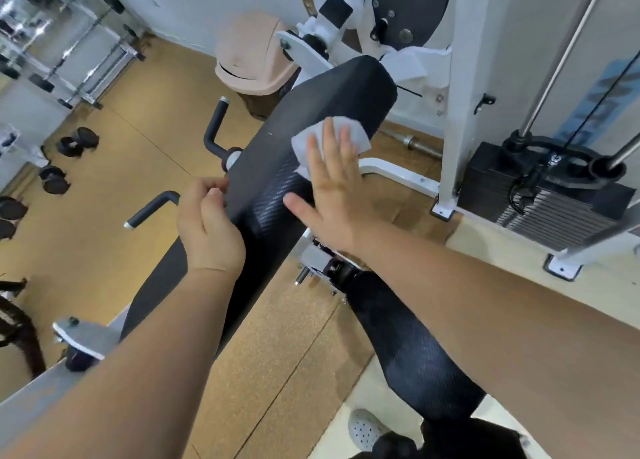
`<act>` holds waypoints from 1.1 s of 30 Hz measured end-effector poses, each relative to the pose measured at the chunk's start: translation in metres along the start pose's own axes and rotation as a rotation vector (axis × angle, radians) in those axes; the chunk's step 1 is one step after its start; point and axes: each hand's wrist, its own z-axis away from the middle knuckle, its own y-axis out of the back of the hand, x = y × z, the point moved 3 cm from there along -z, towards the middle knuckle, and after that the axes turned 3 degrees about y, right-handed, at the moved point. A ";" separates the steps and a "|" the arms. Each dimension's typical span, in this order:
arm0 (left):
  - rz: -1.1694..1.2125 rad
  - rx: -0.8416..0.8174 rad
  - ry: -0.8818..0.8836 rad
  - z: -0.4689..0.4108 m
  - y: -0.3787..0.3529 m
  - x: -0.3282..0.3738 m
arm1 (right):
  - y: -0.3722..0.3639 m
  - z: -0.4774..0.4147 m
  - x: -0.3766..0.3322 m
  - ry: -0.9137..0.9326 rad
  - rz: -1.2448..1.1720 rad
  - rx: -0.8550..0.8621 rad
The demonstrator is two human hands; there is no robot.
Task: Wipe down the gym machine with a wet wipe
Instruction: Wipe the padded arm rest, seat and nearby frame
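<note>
Head view: right grip (332, 195) flat, pressed wipe (362, 132) on pad (270, 167); left grip (207, 223) curled round pad edge. Likely midway: handles (214, 126), frame (453, 112) remained.

surface: black pad (273, 167) | on it: white wipe (301, 145) | floor (104, 250): dumbbells (78, 141)

Toward the upper middle of the frame the long black padded bench (329, 91) lies bare. Two black foam-gripped handles (213, 126) jut beside its left edge; right of it stand a white steel upright (454, 129) and a black weight stack (554, 212).
</note>
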 end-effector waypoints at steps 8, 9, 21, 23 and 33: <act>-0.412 0.120 0.050 0.090 0.125 -0.091 | -0.084 0.117 -0.132 0.655 0.222 -0.281; -0.480 0.105 0.068 0.099 0.136 -0.098 | -0.080 0.109 -0.122 0.683 0.280 -0.237; -0.334 -0.119 -0.008 0.127 0.161 -0.129 | -0.082 0.094 -0.135 0.377 0.176 -0.184; -0.125 -0.156 0.064 0.127 0.166 -0.139 | -0.104 0.131 -0.167 0.654 0.334 -0.297; -0.040 0.051 0.331 0.164 0.178 -0.167 | -0.062 0.077 -0.126 0.405 0.322 -0.170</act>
